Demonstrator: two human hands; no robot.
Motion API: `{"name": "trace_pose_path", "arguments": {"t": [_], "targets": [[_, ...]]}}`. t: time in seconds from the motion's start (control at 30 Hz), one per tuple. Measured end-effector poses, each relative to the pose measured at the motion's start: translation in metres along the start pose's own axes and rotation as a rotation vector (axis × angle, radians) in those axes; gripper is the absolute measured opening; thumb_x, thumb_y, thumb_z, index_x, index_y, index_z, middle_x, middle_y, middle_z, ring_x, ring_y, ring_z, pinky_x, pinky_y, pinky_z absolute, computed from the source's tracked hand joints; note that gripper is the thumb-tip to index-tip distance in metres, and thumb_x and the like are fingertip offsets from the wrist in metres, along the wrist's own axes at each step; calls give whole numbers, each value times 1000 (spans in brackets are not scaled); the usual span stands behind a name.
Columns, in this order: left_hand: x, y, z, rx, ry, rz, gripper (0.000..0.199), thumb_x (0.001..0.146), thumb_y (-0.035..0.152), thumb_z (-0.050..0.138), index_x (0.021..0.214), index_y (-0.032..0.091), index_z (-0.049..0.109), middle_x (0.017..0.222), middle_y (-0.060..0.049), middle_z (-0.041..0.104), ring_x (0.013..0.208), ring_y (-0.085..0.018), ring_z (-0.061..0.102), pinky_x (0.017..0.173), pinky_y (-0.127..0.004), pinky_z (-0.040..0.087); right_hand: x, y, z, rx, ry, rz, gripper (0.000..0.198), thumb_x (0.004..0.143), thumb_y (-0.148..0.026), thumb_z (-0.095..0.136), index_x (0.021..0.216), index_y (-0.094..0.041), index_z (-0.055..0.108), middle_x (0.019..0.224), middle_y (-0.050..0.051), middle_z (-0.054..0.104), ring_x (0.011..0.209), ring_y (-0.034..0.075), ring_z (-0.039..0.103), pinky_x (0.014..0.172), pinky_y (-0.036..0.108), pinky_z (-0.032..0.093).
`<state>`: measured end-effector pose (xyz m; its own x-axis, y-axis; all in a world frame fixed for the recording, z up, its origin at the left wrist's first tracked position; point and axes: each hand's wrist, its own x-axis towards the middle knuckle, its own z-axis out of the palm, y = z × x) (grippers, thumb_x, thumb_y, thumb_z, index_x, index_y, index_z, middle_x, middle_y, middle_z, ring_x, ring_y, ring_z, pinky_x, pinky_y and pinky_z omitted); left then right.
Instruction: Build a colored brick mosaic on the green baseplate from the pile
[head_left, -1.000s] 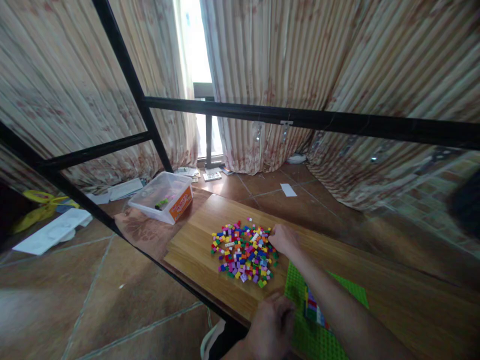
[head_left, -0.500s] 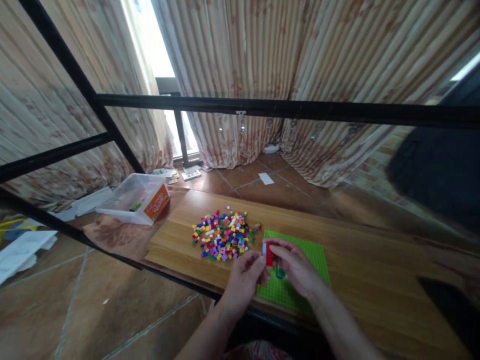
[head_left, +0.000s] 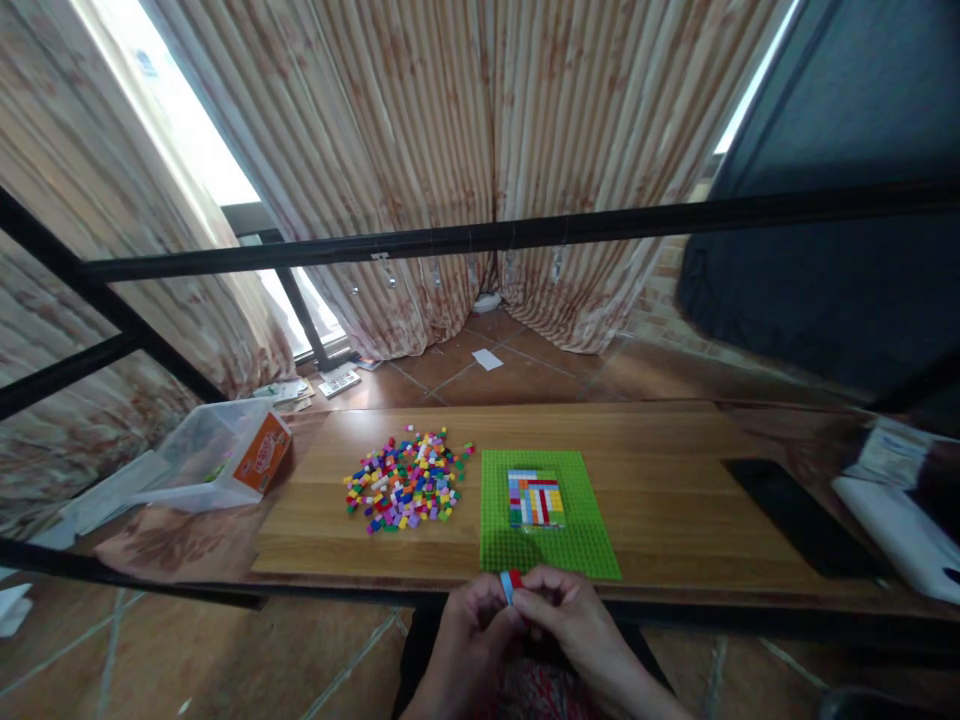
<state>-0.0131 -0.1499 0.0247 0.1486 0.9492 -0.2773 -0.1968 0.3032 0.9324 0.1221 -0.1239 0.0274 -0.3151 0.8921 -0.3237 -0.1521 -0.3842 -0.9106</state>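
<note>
My left hand (head_left: 480,620) is closed on a light blue toy brick (head_left: 507,588), just in front of the table's near edge. Pressed against it is a red toy brick (head_left: 516,578), gripped by my right hand (head_left: 562,610). Whether the two bricks are joined I cannot tell, since the fingers hide much of them. Beyond my hands lies a green baseplate (head_left: 592,540) with a low square of multicoloured bricks (head_left: 535,498) built on it. To its left is a spread-out pile of small loose bricks (head_left: 409,480).
An open clear plastic box (head_left: 187,470) with an orange label stands at the table's left end. At the right lie a black flat object (head_left: 802,515) and a white item (head_left: 900,530). A black metal bar (head_left: 465,240) crosses behind the wooden table (head_left: 660,480).
Both hands have drawn back from over the baseplate to the table's near edge, still holding the bricks. The view has turned right, and the brick square now shows.
</note>
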Motion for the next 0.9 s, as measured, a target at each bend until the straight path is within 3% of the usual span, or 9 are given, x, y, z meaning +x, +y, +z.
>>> {"name": "trace_pose_path", "arguments": {"t": [0.2,0.4,0.5,0.63,0.73,0.9], "targets": [[-2,-10,5,-85,-109,3,28,73,39,69,73,12,61,64,-6,66,54,-11,54,49,-21,35,-14,4,-9,151,-34,54,36,65,-48,77,59,-15,63,51,-2,56,48,7,44,49,21,31],[1,-4,2,-117,-186,-25,27,75,38,69,76,12,63,70,-7,67,65,-14,60,61,-23,43,-14,5,-12,225,-15,55,33,67,-45,76,61,-14,65,52,-3,53,49,7,44,51,21,33],[5,4,-3,-93,-115,-88,29,71,39,72,77,13,62,66,-3,64,59,-11,57,58,-22,43,-9,-4,-17,203,58,50,32,67,-45,77,70,-14,70,60,-1,59,54,8,47,54,21,38],[9,15,-10,-96,0,-126,46,71,39,72,109,16,59,70,-1,65,56,-9,56,58,-23,44,-1,-17,-24,143,127,11,34,64,-45,78,81,-17,72,70,0,62,58,8,48,56,23,41],[13,20,-14,-102,6,-111,60,73,38,71,126,19,52,73,-2,66,59,-10,57,62,-24,45,4,-22,-29,64,150,-35,41,64,-45,77,96,-20,71,76,1,63,62,11,51,57,24,43],[21,19,-23,-107,3,-120,60,72,40,72,126,21,54,76,-3,66,67,-12,58,65,-24,45,19,-26,-36,-103,210,-124,46,70,-39,71,112,-22,64,70,-2,59,63,12,52,57,24,43]]}}
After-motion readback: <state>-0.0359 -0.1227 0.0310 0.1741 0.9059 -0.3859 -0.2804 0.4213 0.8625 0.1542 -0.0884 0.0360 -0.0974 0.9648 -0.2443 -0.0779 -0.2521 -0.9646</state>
